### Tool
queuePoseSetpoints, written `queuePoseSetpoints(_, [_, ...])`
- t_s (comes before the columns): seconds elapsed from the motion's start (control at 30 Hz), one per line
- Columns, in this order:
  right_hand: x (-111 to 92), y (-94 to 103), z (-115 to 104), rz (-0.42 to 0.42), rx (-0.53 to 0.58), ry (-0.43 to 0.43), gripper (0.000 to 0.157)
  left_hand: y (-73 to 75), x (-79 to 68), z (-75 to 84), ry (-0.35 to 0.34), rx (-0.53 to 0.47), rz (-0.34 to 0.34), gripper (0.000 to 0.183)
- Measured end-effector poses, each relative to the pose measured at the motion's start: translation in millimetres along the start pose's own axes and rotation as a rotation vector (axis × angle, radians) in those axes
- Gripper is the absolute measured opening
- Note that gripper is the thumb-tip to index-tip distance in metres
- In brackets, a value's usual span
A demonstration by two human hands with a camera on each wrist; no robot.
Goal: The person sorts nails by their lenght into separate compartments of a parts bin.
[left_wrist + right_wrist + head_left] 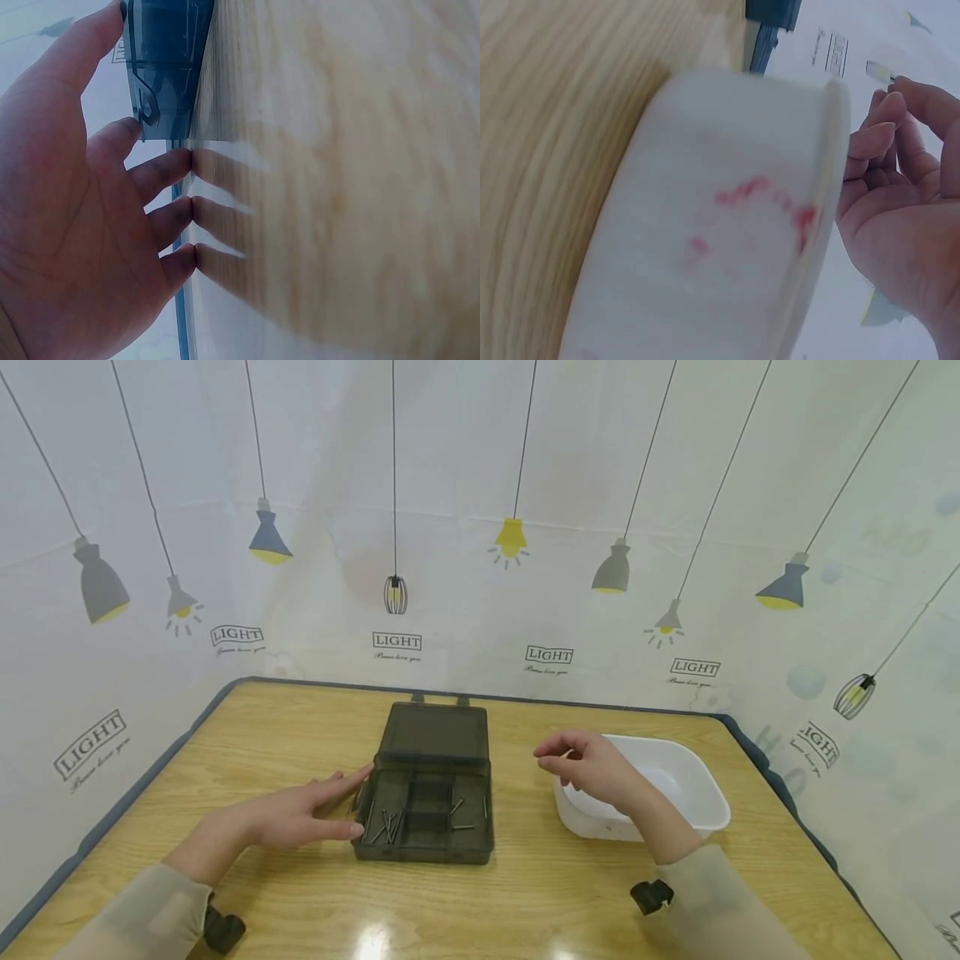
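Observation:
A dark see-through plastic case (423, 852) lies on the table with its lid (435, 732) raised at the back. Several thin metal nails or screws (388, 827) lie in its left compartment, and a few more (461, 827) in the right one. With straight, spread fingers, my left hand (288, 817) touches the case's left side; in the left wrist view its lower fingertips (193, 161) rest on the table. My right hand (596, 768) hovers over the left rim of a white basin (701, 818). Its fingers are loosely curled, thumb close to index; nothing shows between them.
The case stands left of the basin on a wooden table (517, 910). Behind and around the table hangs a white cloth (465, 460) printed with lamps. Red marks (750, 187) show on the basin's outer wall in the right wrist view.

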State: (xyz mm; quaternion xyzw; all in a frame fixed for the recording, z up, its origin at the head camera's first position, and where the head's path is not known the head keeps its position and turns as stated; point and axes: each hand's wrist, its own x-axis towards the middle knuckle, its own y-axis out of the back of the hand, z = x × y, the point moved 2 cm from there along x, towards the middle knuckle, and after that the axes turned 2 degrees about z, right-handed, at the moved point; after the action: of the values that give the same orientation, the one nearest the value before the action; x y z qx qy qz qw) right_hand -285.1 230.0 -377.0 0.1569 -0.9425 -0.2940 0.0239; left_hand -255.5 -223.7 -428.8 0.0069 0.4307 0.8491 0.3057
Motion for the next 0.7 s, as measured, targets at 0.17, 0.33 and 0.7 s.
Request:
queuePoseSetpoints(0.17, [1.5, 21.3, 15.5, 0.025, 0.007, -0.035, 0.028, 1.0, -0.1, 1.1, -0.002, -0.001, -0.002, 0.094])
queuePoseSetpoints(0.33, [8.5, 34.4, 35.1, 0.016, 0.004, -0.058, 0.03, 1.2, -0.6, 2.1, -0.002, 0.002, 0.0, 0.095])
queuePoseSetpoints(0.7, [21.7, 34.7, 71.8, -0.074, -0.019, -0.176, 0.027, -0.6, 0.0, 0.1, 0.003, 0.004, -0.006, 0.094])
